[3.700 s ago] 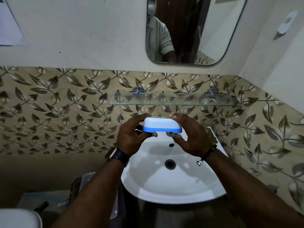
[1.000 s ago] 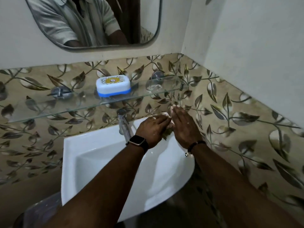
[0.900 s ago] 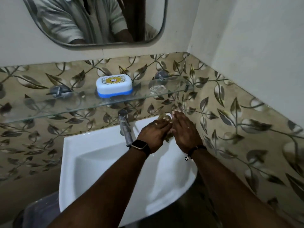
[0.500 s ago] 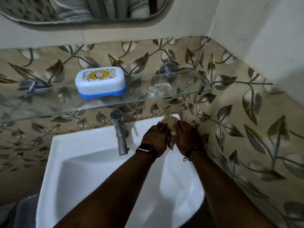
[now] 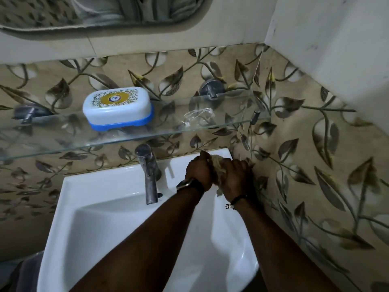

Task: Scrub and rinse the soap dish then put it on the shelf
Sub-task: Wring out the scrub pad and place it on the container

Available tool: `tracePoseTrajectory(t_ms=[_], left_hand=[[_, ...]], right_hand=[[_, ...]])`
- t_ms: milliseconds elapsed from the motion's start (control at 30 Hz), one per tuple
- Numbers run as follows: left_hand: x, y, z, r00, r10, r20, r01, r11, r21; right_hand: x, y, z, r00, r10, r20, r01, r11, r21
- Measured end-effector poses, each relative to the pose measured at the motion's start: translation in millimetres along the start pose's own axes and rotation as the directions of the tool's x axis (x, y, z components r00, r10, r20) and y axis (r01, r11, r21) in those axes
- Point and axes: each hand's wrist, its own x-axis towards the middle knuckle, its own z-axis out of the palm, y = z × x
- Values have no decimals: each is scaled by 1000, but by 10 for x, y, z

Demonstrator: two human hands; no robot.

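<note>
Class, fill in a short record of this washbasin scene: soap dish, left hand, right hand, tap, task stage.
Soap dish: white lid, blue base, closed, resting on the glass shelf.
Left hand: grips a tan fibrous scrubber over the basin's back right corner.
Right hand: grips the same scrubber.
Tap: no stream visible.
Task stage: dish already shelved.

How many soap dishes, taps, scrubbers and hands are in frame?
soap dish: 1, on the glass shelf
tap: 1
scrubber: 1
hands: 2, left hand and right hand, both gripping the scrubber
total: 5
</note>
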Motion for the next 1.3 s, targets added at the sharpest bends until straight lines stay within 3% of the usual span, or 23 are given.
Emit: tracePoseTrajectory(t_ms=[67,133,300,433,500,600,800,933,1067,1300], left_hand=[[20,32,-26,986,-97,135,119,979,-166],[-56,19,-100,969,-67,239,140,942,-305],[-502,66,-380,982,19,188,113,741,-662],[-888,94,-732,991,65,114,53,596,-801],[-1060,27,-978,994,95,47,-13,557,-830],[-1349,-139,-1393,992,119,-47,-101,503,-858],[-1835,-567,-2481,920,-57,-388,-304,521,-798],[-2333,-980,-3326,830,-85,-552,-418,560,-715],[-2873,-1389,-3995,728,-157,-667,-445,632,-635],[-3738,-2303,-4459,594,-357,-721,-352,690,-632]], right_hand=[[-35,7,-72,999,49,9,-50,983,176],[-113,-19,-217,999,34,-2,-31,932,361],[-281,-239,-611,990,83,-113,2,793,610],[-394,-639,-823,940,282,-191,-37,642,766],[-431,-942,-925,920,320,-225,-22,616,787],[-401,-1406,-1051,918,222,-327,100,669,736],[-206,-2591,-1223,876,-90,-474,408,663,628],[-153,-3616,-1289,812,-286,-509,573,556,602],[-276,-4571,-1304,730,-421,-537,683,431,590],[-920,-5733,-934,691,-573,-441,668,272,693]])
